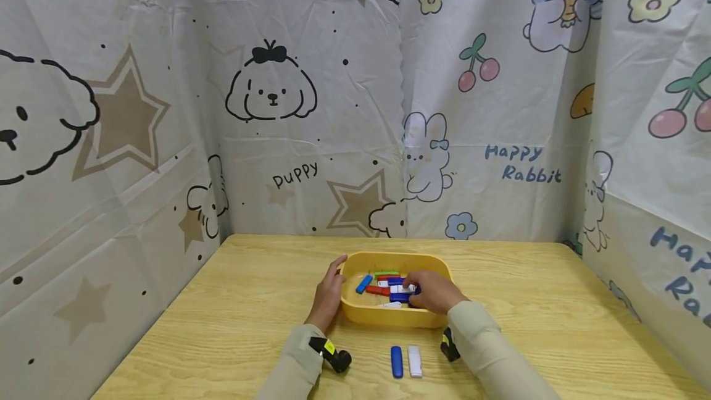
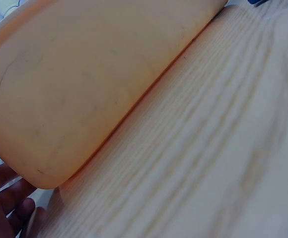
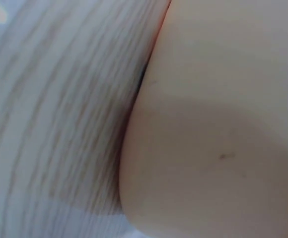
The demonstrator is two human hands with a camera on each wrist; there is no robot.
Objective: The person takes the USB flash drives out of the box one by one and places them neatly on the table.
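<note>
A yellow plastic basin (image 1: 389, 318) stands on the table, holding several small oblong sticks in blue, white, red and green. My left hand (image 1: 328, 294) rests against the basin's left end, fingertips near the rim; in the left wrist view its fingers (image 2: 16, 196) lie along the lower corner. Over the right part of the basin, my right hand (image 1: 436, 291) reaches in with bent fingers among the sticks. Its fingertips meet a white stick (image 1: 399, 289), and I cannot tell whether they grip it. The right wrist view shows only the basin's outer wall (image 3: 213, 129) and the wood.
In front of the basin, a blue stick (image 1: 397, 362) and a white stick (image 1: 415, 361) lie side by side on the wooden table (image 1: 233, 313). Printed curtains (image 1: 311, 141) enclose the table at the back and both sides.
</note>
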